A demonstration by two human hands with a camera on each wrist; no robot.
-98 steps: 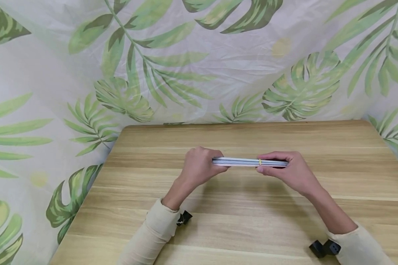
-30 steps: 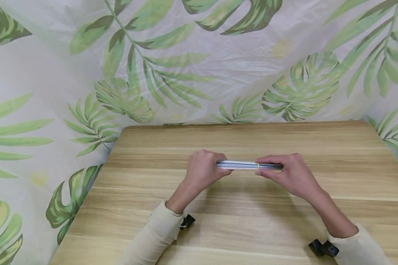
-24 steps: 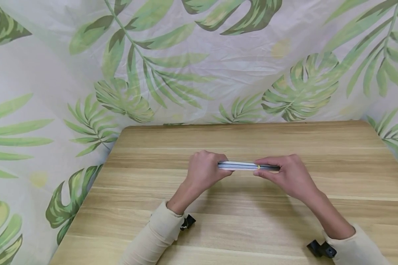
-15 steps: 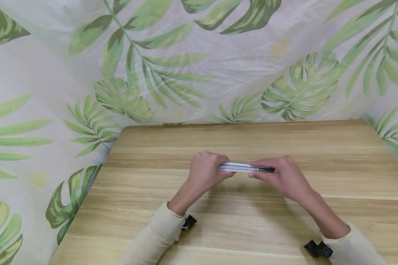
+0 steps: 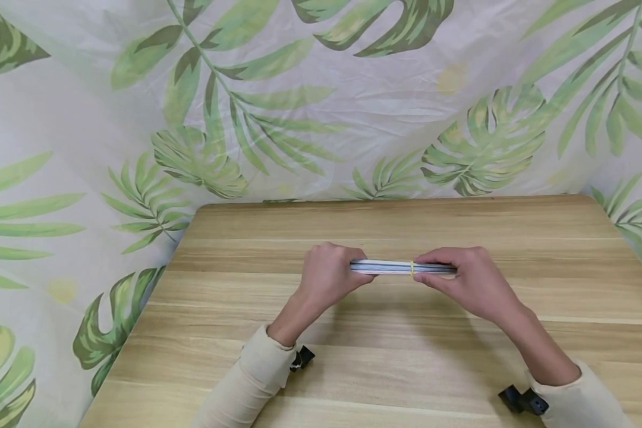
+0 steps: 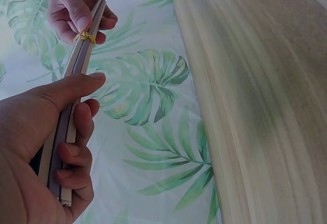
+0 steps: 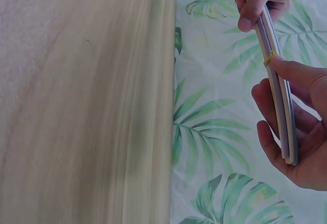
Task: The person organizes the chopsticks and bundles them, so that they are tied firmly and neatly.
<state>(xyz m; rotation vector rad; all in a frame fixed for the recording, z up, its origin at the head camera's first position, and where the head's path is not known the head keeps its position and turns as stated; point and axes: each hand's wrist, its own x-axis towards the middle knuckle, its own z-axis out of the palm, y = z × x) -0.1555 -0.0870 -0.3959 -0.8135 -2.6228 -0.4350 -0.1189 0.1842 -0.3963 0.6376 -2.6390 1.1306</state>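
A slim bundle of long white and grey-blue strips (image 5: 382, 267) is held level above the wooden table, and both hands are on it. My left hand (image 5: 327, 274) grips its left end; in the left wrist view the thumb lies along the strips (image 6: 77, 63) with the fingers curled round the other side. A thin yellow rubber band (image 5: 412, 268) circles the bundle right of its middle. My right hand (image 5: 475, 282) pinches the bundle, thumb and fingertips right at the band. The right wrist view shows its thumb against the strips (image 7: 281, 104) and the other fingers behind them.
The wooden table (image 5: 385, 368) lies below the hands, its back edge meeting a leaf-patterned cloth (image 5: 278, 107). Black wrist cameras, one on the left sleeve (image 5: 302, 358) and one on the right sleeve (image 5: 523, 400), sit low over the table.
My right hand moved left along the bundle, over the band, then back right. The band now shows just left of its fingertips, closer to my left hand than at first. My left hand keeps its grip.
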